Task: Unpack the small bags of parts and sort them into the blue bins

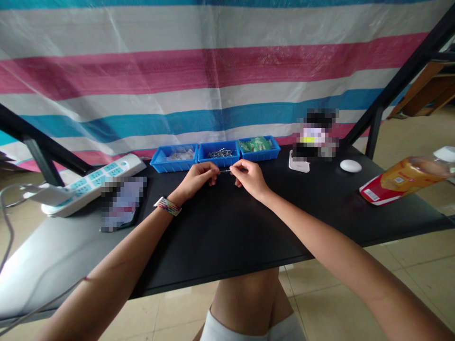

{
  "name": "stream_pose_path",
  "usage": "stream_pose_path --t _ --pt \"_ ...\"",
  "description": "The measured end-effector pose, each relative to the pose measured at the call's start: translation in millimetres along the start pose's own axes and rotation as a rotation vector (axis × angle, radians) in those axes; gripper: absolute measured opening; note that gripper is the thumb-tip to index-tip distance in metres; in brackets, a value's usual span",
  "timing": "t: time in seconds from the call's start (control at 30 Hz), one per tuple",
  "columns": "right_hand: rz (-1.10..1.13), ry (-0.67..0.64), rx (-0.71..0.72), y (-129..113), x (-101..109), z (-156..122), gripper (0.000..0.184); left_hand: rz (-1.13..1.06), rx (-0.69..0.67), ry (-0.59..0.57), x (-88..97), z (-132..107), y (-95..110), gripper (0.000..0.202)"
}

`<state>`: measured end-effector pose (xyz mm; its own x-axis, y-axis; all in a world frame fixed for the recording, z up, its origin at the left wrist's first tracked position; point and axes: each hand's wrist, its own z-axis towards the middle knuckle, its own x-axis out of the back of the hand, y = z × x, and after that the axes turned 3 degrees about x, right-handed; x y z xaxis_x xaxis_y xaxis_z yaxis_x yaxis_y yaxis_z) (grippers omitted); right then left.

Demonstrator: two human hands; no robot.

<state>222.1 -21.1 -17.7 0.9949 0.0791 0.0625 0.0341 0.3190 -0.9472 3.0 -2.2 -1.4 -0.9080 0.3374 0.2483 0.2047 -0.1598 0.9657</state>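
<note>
Between my two hands a thin, pale metal pin-like piece (225, 171) spans the small gap, just above the black tabletop (227, 227). The fingers of my left hand (203, 177) are pinched at its left end. At the right end, my right hand (249, 177) pinches it as well. Its exact kind is too small to make out. Right behind the hands stand three blue bins: the middle bin (202, 152) has loose silvery metal pieces (221, 153), the left bin (159, 166) clear plastic bags (180, 154), the right bin (270, 154) green packets (259, 144).
On the left lie a white power strip (106, 177) with a plugged-in cable and a phone (122, 206). A small white case (298, 163), a white oval object (350, 166) and a drink bottle (401, 180) are on the right. A striped sheet (199, 71) hangs behind the table.
</note>
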Motion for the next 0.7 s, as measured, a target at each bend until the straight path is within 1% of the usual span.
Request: stream_pose_path --t 0.17,0.3,0.43,0.53,0.6,0.7 --pt "0.128 -0.038 -0.057 -6 -2 1 0.030 0.013 0.012 0.036 -0.9 0 -1 0.044" --pt "0.135 -0.058 -0.063 -7 -3 1 0.027 0.000 0.023 0.045 -0.4 1 -3 0.047" --pt "0.119 -0.058 -0.048 -5 -3 -2 0.024 -0.002 0.033 0.045 -0.5 2 -3 0.046" --pt "0.109 -0.028 -0.030 -5 -3 1 0.023 -0.042 0.049 0.033 -0.9 1 -2 0.043" --pt "0.109 0.026 -0.008 -5 -2 8 0.024 -0.080 0.058 0.026 -1.0 1 -1 0.042" --pt "0.141 0.085 0.003 -2 -1 22 0.031 -0.108 0.059 0.011 -1.1 1 -1 0.040"
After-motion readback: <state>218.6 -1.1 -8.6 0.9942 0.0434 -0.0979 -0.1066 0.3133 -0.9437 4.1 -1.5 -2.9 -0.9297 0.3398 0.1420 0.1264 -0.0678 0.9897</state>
